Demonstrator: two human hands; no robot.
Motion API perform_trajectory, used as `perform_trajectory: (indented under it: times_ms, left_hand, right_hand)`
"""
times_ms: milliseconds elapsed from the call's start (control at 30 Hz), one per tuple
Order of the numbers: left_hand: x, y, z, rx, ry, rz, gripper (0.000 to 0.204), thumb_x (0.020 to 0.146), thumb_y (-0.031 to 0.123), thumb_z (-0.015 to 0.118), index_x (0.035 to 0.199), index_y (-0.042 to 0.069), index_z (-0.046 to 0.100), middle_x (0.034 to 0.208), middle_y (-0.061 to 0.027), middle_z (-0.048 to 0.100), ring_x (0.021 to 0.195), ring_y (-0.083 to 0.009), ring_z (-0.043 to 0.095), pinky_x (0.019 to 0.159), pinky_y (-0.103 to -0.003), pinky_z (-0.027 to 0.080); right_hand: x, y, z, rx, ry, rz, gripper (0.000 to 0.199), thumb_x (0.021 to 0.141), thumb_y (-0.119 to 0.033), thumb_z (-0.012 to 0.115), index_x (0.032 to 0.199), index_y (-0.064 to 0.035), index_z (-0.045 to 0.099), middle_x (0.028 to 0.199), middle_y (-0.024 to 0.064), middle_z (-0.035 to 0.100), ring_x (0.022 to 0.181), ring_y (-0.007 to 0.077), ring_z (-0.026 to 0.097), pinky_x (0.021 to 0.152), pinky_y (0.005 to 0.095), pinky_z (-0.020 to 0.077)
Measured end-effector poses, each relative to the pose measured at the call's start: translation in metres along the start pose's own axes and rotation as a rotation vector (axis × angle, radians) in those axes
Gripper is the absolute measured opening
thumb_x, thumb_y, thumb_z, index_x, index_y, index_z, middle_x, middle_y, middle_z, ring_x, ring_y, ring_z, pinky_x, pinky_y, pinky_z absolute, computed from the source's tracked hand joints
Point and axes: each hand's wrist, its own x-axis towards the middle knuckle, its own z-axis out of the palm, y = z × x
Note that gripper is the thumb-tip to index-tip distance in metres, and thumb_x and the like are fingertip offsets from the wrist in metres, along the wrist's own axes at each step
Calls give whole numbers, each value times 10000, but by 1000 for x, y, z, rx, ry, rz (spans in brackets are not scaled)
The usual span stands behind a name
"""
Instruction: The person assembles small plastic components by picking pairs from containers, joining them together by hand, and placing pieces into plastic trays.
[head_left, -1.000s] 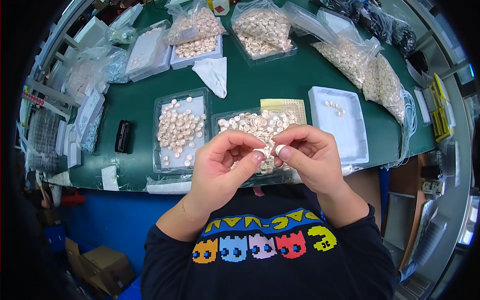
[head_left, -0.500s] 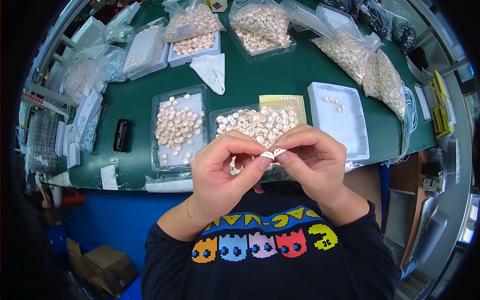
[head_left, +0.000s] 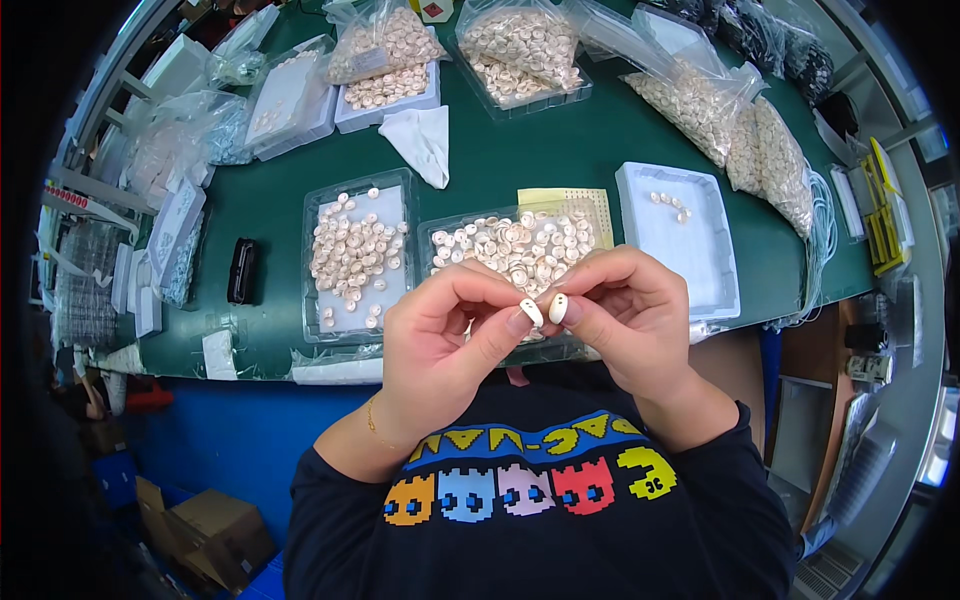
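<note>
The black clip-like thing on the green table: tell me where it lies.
In the head view the black clip lies on the green table, on the person's left, just left of the clear tray of pale buttons and right of stacked clear packets.

Open green mat (head_left: 500, 165) between the near trays and the far bags, broken only by a folded white cloth (head_left: 425, 140). Near edge crowded: clear tray of pale pieces (head_left: 357, 255), second clear tray (head_left: 515, 245), white tray (head_left: 680, 240), small black object (head_left: 241, 270) leftward. Bags (head_left: 720, 100) walling the far right.
</note>
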Motion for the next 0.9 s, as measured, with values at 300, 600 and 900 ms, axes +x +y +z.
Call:
perform_trajectory:
  times_ms: [300, 600, 900]
  left_hand:
    - [4, -14, -14, -582, -204, -367, 116, 884, 95, 566, 947, 2, 537, 857, -75, 583, 640, -67, 490, 585, -186, 411]
    - [6, -14, -17, -582, -270, -332, 118, 887, 100, 563, 942, 3, 523, 850, -74, 576, 636, -68, 483, 581, -187, 416]
    - [7, -14, -22, -462, -301, -255, 105, 877, 82, 573, 917, -11, 542, 840, -71, 588, 634, -61, 504, 537, -176, 424]
  right_hand:
    - [8, 4, -6, 490, -126, 278, 133, 861, -14, 564, 972, 43, 518, 854, 152, 630, 781, 176, 633, 694, 258, 527]
    - [9, 4, -6, 642, -146, 374, 160, 855, -13, 570, 997, 21, 505, 860, 154, 629, 777, 191, 634, 685, 263, 525]
    - [9, 3, -7, 666, -159, 472, 182, 848, -41, 594, 1005, -4, 511, 855, 142, 635, 725, 158, 621, 656, 243, 509]
